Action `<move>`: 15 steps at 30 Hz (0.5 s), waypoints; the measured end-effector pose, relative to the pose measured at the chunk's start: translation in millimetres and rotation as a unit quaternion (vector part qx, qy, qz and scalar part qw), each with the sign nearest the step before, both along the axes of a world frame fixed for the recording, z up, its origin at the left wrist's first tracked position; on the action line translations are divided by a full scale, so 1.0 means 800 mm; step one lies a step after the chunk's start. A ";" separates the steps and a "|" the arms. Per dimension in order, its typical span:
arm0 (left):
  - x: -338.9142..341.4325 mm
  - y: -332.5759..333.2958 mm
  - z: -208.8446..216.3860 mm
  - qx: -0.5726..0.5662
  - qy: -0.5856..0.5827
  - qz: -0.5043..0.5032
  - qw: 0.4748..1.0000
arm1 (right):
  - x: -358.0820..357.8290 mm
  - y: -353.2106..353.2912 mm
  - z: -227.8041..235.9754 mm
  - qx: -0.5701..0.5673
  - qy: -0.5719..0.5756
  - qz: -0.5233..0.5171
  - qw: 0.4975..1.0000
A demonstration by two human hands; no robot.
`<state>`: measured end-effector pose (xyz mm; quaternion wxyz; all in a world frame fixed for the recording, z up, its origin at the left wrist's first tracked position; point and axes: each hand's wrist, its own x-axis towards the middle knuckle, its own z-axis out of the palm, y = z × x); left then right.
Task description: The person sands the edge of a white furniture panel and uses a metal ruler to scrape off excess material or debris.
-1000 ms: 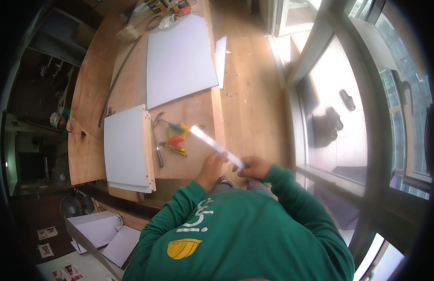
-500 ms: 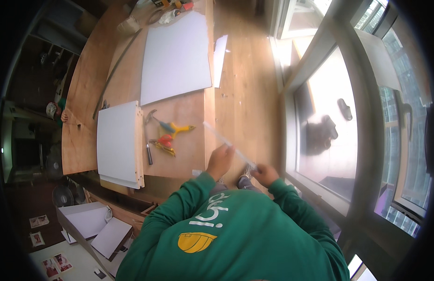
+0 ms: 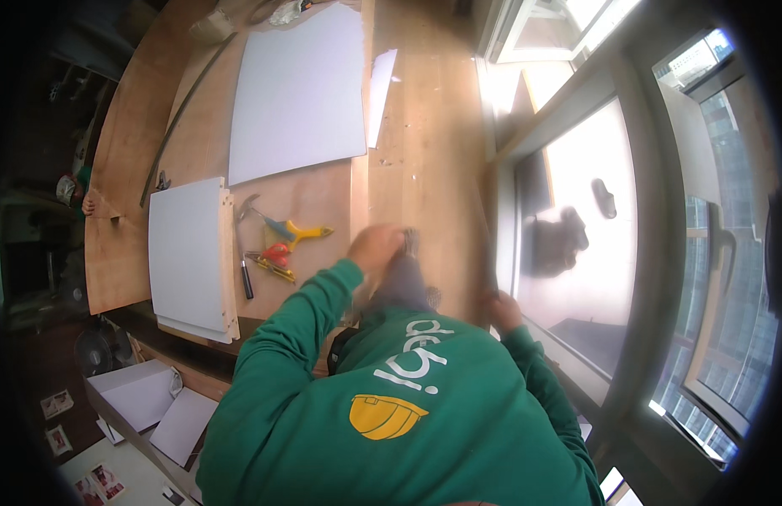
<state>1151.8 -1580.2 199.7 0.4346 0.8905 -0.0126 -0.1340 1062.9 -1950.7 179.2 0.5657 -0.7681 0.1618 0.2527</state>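
My left hand [image 3: 376,249] is raised just past the front edge of the wooden workbench [image 3: 315,190], over my leg. Motion smears its fingers, and I see nothing certain in them. My right hand [image 3: 503,310] is low at my right side near the window frame; its fingers are blurred and partly hidden. Closest to my left hand on the bench lies a yellow and blue gun-shaped tool [image 3: 302,232]. Beside it are a red and yellow hand tool [image 3: 275,255] and a dark-handled hammer [image 3: 247,274]. A white panel with a wooden edge [image 3: 188,257] lies left of these.
A large white sheet [image 3: 298,93] covers the far bench, with a long dark strip [image 3: 176,114] to its left. A white offcut [image 3: 381,97] rests near the bench edge. Window frames [image 3: 614,126] stand at my right. Another person's hand [image 3: 89,204] touches the bench's far left edge.
My hands have moved apart: the left up and slightly left, the right outward toward the window. The thin pale strip between them no longer shows clearly. My body and view have turned.
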 end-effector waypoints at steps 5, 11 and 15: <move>0.115 0.101 -0.084 0.120 -0.147 0.052 0.980 | 0.062 -0.001 -0.005 -0.099 -0.060 0.077 0.990; 0.281 0.149 -0.145 0.225 -0.146 0.161 0.950 | 0.170 0.023 0.004 -0.143 -0.002 0.080 0.987; 0.368 0.129 -0.150 0.276 -0.012 0.206 0.939 | 0.247 0.071 0.031 -0.169 0.101 0.052 0.979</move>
